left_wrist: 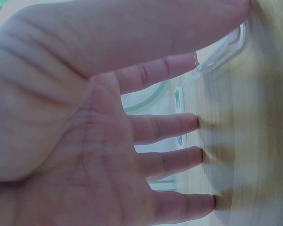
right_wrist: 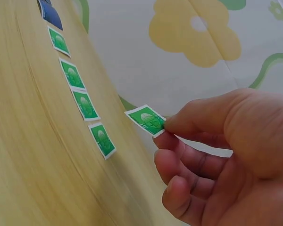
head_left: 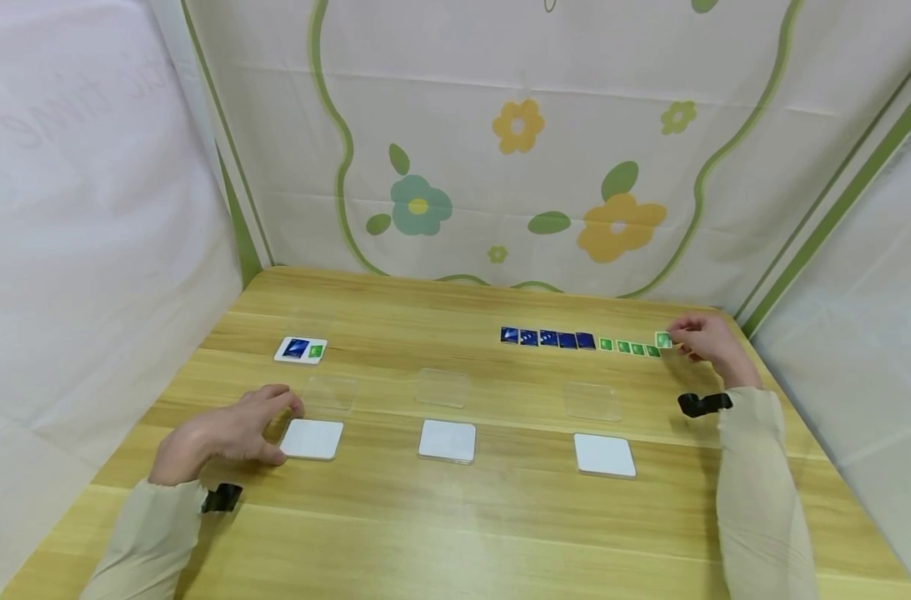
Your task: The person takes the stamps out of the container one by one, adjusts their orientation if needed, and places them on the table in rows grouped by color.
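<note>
My right hand (head_left: 706, 340) pinches a small green postage stamp (right_wrist: 146, 119) between thumb and fingertips, above the table at the right end of a row. That row holds several green stamps (right_wrist: 86, 104) and, to their left, several dark blue stamps (head_left: 548, 338). My left hand (head_left: 237, 425) spreads its fingers (left_wrist: 165, 129) down onto the table. Its thumb and index finger touch or nearly touch the left side of a white card stack (head_left: 312, 439), with clear plastic edges (left_wrist: 221, 54) visible in the left wrist view.
A white card (head_left: 278, 354) bearing one blue and one green stamp lies at the far left. Two more white stacks (head_left: 447, 441) (head_left: 604, 455) lie in the front row. Clear plastic pieces (head_left: 442, 388) lie behind them. Fabric walls (head_left: 500, 167) border the wooden table (head_left: 425, 517).
</note>
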### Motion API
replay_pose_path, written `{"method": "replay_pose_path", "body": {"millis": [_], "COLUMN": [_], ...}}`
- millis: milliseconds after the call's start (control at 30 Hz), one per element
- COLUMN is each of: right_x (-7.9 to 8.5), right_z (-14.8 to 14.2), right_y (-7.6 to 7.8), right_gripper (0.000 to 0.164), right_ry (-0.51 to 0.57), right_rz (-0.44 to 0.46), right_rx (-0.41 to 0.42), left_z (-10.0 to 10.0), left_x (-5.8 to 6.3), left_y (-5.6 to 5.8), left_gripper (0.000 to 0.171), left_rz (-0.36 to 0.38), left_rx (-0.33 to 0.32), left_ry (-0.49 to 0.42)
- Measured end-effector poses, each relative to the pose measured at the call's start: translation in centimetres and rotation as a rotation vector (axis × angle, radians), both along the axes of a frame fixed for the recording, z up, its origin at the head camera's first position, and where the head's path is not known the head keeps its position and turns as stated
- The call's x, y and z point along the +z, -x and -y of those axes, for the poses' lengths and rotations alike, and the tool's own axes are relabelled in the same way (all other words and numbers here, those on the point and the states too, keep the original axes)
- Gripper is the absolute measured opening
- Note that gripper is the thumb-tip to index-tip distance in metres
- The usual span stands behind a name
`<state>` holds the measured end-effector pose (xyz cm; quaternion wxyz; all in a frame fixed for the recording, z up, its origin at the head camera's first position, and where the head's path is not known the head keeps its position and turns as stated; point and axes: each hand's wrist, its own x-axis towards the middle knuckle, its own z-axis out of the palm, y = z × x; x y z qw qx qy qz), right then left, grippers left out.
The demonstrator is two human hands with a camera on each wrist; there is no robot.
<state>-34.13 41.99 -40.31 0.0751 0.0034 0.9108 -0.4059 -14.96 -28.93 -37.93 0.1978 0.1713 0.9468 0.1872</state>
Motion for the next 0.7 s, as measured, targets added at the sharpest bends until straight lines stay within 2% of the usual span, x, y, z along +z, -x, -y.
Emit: {"method": "replay_pose_path", "body": {"millis": [300,700], "right_x": [-0.9,-1.8], "right_z": [-0.9,-1.9], "right_y": [0.1,0.1], "right_gripper": [0.039,0.038], "right_ry": [-0.031,-0.029], "right_rz": [0.042,0.038], "right_rx": [-0.015,-0.012], "left_z": [0.0,-0.1], "left_x": [0.0,-0.2], "left_y": [0.0,0.0], "left_gripper": [0.047,0.048], "left_rz": [0.004,0.008], "left_rx": [0.006,0.014], "left_ry": [0.010,0.001]}}
